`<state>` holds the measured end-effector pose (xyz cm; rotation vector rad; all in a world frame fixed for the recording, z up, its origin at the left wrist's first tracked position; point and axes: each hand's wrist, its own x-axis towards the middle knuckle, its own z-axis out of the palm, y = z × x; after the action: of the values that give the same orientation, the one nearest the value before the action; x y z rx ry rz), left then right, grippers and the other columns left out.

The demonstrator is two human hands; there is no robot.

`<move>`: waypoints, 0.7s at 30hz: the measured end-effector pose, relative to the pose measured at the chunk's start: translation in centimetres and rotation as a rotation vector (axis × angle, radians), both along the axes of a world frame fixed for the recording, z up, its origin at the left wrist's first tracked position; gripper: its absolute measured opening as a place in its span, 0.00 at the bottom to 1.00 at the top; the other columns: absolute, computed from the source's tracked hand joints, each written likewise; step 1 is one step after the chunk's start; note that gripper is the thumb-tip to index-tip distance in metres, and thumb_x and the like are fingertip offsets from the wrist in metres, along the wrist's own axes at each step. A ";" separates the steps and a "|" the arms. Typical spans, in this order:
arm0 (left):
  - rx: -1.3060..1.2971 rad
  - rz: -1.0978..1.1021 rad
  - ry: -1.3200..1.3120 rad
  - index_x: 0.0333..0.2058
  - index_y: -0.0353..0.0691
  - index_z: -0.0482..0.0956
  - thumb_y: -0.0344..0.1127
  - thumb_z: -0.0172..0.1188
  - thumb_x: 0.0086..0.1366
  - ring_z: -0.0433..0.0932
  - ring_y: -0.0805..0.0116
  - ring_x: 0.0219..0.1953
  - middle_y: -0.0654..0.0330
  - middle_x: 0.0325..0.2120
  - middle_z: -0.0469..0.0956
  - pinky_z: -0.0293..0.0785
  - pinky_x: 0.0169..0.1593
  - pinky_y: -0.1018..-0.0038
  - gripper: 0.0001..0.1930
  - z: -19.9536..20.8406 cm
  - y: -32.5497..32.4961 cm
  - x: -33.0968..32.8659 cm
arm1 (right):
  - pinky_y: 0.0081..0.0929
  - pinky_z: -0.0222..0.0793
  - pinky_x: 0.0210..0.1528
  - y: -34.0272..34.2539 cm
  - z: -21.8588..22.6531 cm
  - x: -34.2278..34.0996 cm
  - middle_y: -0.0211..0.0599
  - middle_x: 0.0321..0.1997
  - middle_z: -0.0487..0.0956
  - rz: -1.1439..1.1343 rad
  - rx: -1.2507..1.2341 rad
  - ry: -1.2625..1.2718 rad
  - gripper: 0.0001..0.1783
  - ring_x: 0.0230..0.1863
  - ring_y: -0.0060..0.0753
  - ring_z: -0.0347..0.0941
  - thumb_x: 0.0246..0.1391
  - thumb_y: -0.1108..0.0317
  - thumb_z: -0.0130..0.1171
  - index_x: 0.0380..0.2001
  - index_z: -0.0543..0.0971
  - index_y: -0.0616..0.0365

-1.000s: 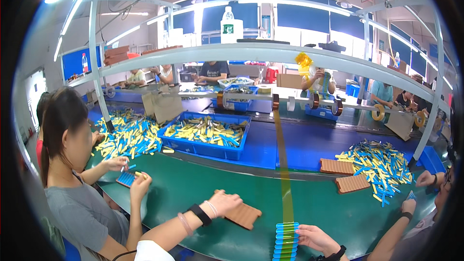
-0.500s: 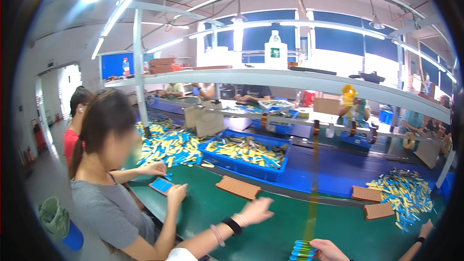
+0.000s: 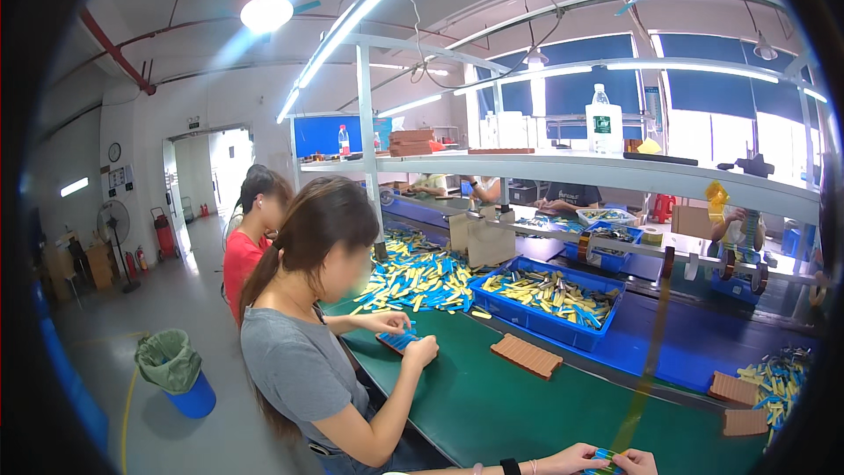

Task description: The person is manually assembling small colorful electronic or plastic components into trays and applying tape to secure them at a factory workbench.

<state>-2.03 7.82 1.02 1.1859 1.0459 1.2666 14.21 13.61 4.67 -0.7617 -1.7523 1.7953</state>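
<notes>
Near the bottom edge, my left hand (image 3: 573,458), with a black band on its wrist, has its fingers closed on one edge of a small row of blue strips (image 3: 602,456). My right hand (image 3: 636,463) pinches the other edge of that row, so the strips are partly hidden between the hands. A long yellowish clear tape (image 3: 652,352) runs down from a roll (image 3: 668,261) on the rack to the strips. Beyond my hands a brown ribbed tray (image 3: 526,356) lies on the green table (image 3: 492,405).
To my left, a co-worker (image 3: 308,378) in grey handles blue pieces on another brown tray (image 3: 397,339). Behind stand a blue bin (image 3: 563,327) of yellow and blue pieces and a loose pile (image 3: 413,277). More brown trays (image 3: 735,390) lie by the right-hand pile (image 3: 778,387).
The view has swung left. My left hand has drawn back from over the table near the brown tray and now grips the strips alongside my right hand, which held them before.
</notes>
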 end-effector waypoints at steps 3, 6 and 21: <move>0.037 0.010 0.003 0.35 0.36 0.76 0.35 0.55 0.57 0.67 0.80 0.26 0.68 0.26 0.74 0.63 0.28 0.82 0.10 -1.1 0.3 -0.4 | 0.12 0.48 0.20 0.1 -0.4 -0.5 0.19 0.17 0.65 0.038 -0.005 0.049 0.09 0.19 0.10 0.56 0.52 0.68 0.51 0.22 0.74 0.59; -0.073 -0.006 0.008 0.35 0.36 0.76 0.35 0.54 0.59 0.69 0.79 0.29 0.66 0.27 0.75 0.65 0.31 0.82 0.10 -1.6 1.0 -0.4 | 0.11 0.47 0.19 0.4 -1.0 0.0 0.18 0.18 0.65 0.028 -0.016 0.039 0.08 0.19 0.09 0.55 0.51 0.68 0.52 0.23 0.74 0.60; -0.284 -0.038 -0.285 0.42 0.32 0.71 0.31 0.47 0.61 0.74 0.73 0.37 0.60 0.35 0.75 0.69 0.41 0.80 0.12 0.2 -0.7 -1.0 | 0.16 0.67 0.35 2.0 -4.2 3.4 0.30 0.28 0.76 0.219 -0.142 -0.116 0.14 0.29 0.19 0.71 0.56 0.60 0.46 0.33 0.73 0.61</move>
<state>-3.05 7.07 1.25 0.7807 0.9487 1.1721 17.63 15.61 0.44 -0.7691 -1.8589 2.0766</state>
